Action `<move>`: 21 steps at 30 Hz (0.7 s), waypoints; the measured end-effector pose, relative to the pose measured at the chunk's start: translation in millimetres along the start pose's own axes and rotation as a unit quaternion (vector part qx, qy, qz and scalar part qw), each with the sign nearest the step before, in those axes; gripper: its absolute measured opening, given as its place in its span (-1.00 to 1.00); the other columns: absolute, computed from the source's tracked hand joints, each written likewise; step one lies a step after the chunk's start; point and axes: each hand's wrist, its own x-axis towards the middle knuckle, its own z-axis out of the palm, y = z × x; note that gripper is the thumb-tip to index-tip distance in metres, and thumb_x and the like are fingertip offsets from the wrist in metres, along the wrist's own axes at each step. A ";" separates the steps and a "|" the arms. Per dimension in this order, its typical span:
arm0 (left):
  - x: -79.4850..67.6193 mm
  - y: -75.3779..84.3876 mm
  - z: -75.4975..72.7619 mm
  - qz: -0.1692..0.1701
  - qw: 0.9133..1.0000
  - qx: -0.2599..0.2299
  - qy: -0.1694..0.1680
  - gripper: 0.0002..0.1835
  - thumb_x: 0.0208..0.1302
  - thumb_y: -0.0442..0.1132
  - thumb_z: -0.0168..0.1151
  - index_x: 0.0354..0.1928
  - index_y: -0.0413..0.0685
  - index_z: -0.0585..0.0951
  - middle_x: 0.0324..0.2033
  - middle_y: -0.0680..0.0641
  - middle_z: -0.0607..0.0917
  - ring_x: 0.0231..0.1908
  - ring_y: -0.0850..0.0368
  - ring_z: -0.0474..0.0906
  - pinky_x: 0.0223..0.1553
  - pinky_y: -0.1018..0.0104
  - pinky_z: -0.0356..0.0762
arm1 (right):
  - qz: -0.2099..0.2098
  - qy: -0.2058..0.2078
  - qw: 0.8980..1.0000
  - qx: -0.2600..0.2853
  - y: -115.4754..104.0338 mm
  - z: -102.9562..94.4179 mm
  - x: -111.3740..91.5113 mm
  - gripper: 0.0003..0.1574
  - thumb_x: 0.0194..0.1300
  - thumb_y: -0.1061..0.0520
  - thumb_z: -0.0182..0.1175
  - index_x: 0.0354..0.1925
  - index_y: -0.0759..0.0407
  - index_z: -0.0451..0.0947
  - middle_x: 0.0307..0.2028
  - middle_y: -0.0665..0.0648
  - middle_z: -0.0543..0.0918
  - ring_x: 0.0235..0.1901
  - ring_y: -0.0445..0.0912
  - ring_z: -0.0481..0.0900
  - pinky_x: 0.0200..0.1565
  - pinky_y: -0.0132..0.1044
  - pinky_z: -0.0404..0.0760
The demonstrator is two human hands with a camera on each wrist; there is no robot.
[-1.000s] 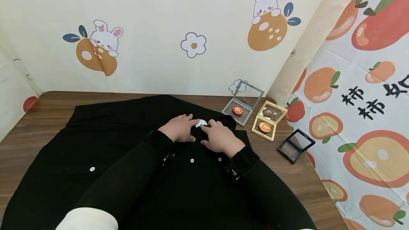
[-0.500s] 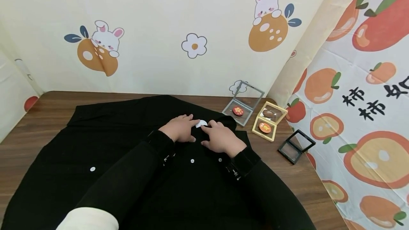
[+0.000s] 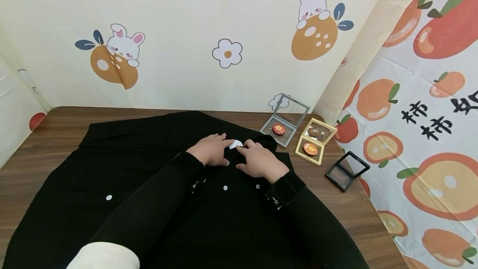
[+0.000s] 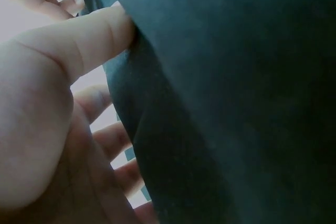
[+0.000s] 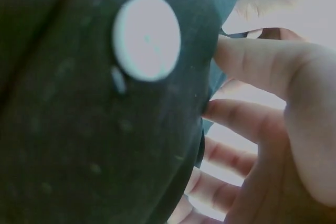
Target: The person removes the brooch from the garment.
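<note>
A black shirt [image 3: 149, 140] with white buttons lies spread over the table, and both hands rest on its upper part. Straight fingers and a thumb of the left hand [image 3: 210, 150] touch the cloth; in the left wrist view the thumb presses against the fabric edge. Facing it, the right hand [image 3: 259, 162] touches the cloth with its slightly bent fingers and thumb. Between the two hands shows a small white patch [image 3: 235, 144], partly hidden by the fingers. A round white button [image 5: 147, 38] sits close to the right wrist camera.
To the right lie three opened square compacts: a grey one [image 3: 281, 124] with a red disc, a gold one [image 3: 314, 142] with an orange disc, and a black one [image 3: 345, 172]. Printed curtains [image 3: 179, 74] stand behind and beside the wooden table [image 3: 33, 173].
</note>
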 end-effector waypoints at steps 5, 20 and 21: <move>0.8 0.2 0.0 -0.001 1.000 0.010 -0.003 -0.15 0.45 0.08 0.29 0.65 0.19 0.13 0.62 -0.15 0.01 0.58 -0.20 -0.11 0.52 -0.14 -0.02 | -0.001 -0.004 1.000 -0.002 1.0 1.6 1.6 -0.15 0.49 -0.25 0.21 0.58 -0.06 0.23 0.36 0.15 0.36 0.16 0.03 0.44 0.03 -0.09 0.54; -1.4 4.6 -2.5 -0.010 1.000 0.014 -0.011 -0.15 0.46 0.08 0.28 0.65 0.19 0.12 0.63 -0.15 0.00 0.58 -0.22 -0.11 0.49 -0.20 0.03 | -0.001 -0.019 1.000 -0.008 2.1 1.9 0.8 -0.14 0.53 -0.28 0.12 0.61 -0.11 0.15 0.42 0.16 0.28 0.25 0.07 0.39 0.09 -0.03 0.53; -1.2 4.2 -2.5 -0.010 1.000 0.014 -0.011 -0.15 0.46 0.08 0.28 0.65 0.19 0.11 0.63 -0.15 0.00 0.58 -0.22 -0.11 0.49 -0.20 0.03 | -0.002 -0.020 1.000 -0.008 2.5 2.2 1.4 -0.14 0.53 -0.29 0.12 0.62 -0.11 0.15 0.42 0.15 0.28 0.25 0.06 0.39 0.09 -0.04 0.53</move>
